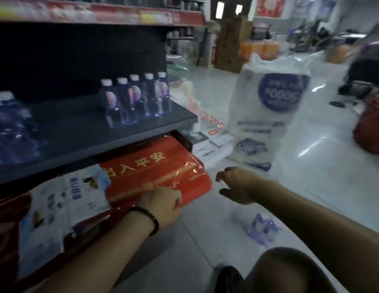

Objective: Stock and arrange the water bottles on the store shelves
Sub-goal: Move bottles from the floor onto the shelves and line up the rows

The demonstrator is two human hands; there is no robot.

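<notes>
Several small clear water bottles (135, 100) with white caps stand in a row near the right end of the dark grey shelf (82, 142). A wrapped pack of bottles (10, 127) lies blurred at the shelf's left. More small bottles (263, 228) lie on the floor below my right forearm. My left hand (163, 206), a black band on its wrist, rests with curled fingers on the edge of a red plastic-wrapped mat (161, 174) under the shelf. Over the floor tiles my right hand (235, 185) hovers with loosely spread fingers and holds nothing.
A tall white plastic bag (266, 115) with a blue round print stands on the floor to the right of the shelf. Flat white boxes (209, 144) lie beside it. Cardboard cartons (230, 45) and blurred goods fill the background. My knee (290, 271) is at the bottom.
</notes>
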